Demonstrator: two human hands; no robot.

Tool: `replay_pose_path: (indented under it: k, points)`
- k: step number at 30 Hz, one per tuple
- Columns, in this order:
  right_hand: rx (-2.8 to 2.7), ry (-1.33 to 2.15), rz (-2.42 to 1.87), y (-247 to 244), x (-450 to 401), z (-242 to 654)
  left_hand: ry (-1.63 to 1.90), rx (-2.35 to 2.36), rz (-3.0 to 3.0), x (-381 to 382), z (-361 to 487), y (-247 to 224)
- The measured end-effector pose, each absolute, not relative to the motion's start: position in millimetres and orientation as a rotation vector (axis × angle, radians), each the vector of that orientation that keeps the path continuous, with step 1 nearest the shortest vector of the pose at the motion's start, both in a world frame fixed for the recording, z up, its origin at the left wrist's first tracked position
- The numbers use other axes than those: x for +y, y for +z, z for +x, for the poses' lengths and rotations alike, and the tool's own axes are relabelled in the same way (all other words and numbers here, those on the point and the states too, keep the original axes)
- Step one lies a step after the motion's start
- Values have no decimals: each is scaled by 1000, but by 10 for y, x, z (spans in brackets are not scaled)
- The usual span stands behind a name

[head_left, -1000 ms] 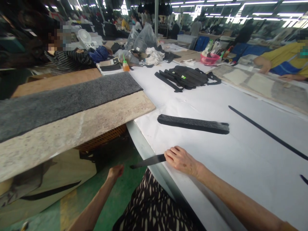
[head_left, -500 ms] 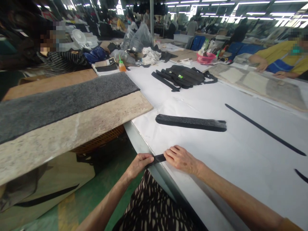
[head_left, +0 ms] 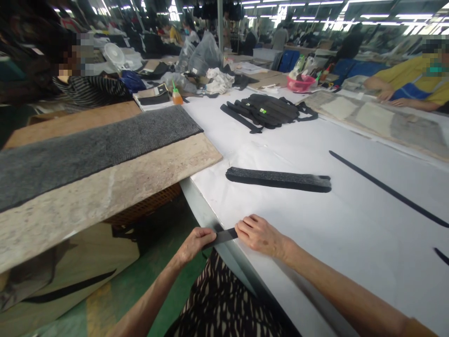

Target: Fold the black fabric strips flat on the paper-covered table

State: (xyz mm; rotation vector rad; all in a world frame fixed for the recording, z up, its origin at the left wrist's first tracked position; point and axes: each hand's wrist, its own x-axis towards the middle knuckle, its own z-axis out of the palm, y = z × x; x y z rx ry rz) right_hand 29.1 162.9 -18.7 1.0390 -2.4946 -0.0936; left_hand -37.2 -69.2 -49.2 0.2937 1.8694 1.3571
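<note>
A narrow black fabric strip (head_left: 225, 236) stretches between my two hands across the near edge of the white table (head_left: 280, 215). My left hand (head_left: 194, 244) pinches one end, just off the edge, thumb on top. My right hand (head_left: 257, 235) is closed on the strip at the table's rim, its fingers curled over it; what lies under them is hidden. Beyond my hands lies a neat stack of dark strips (head_left: 278, 179). Over to the right, a single long black strip (head_left: 386, 187) rests on the white surface, and part of another black strip (head_left: 442, 256) shows at the frame's edge.
At left, a board (head_left: 168, 163) carries a grey textured cloth (head_left: 105, 140). A pile of black pieces (head_left: 270, 111) lies farther back, near a pink basket (head_left: 300, 84) and a small orange bottle (head_left: 177, 96). Co-workers sit at left and right.
My left hand has moved left and slightly down, so more of the strip shows between my hands. My right hand has shifted slightly left, still closed on it.
</note>
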Motion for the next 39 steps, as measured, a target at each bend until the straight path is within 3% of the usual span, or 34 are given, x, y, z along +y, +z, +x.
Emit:
replay_pose_path:
  k: [18, 33, 39]
  points:
    - [-2446, -110, 1066, -166, 1680, 326, 1307, 1865, 241, -877, -370, -558]
    - [-2565, -177, 901, -129, 1848, 489, 1219, 1950, 193, -1050, -287, -292]
    - [-2720, 119, 777, -160, 1891, 508, 1230, 1920, 196, -1153, -245, -180]
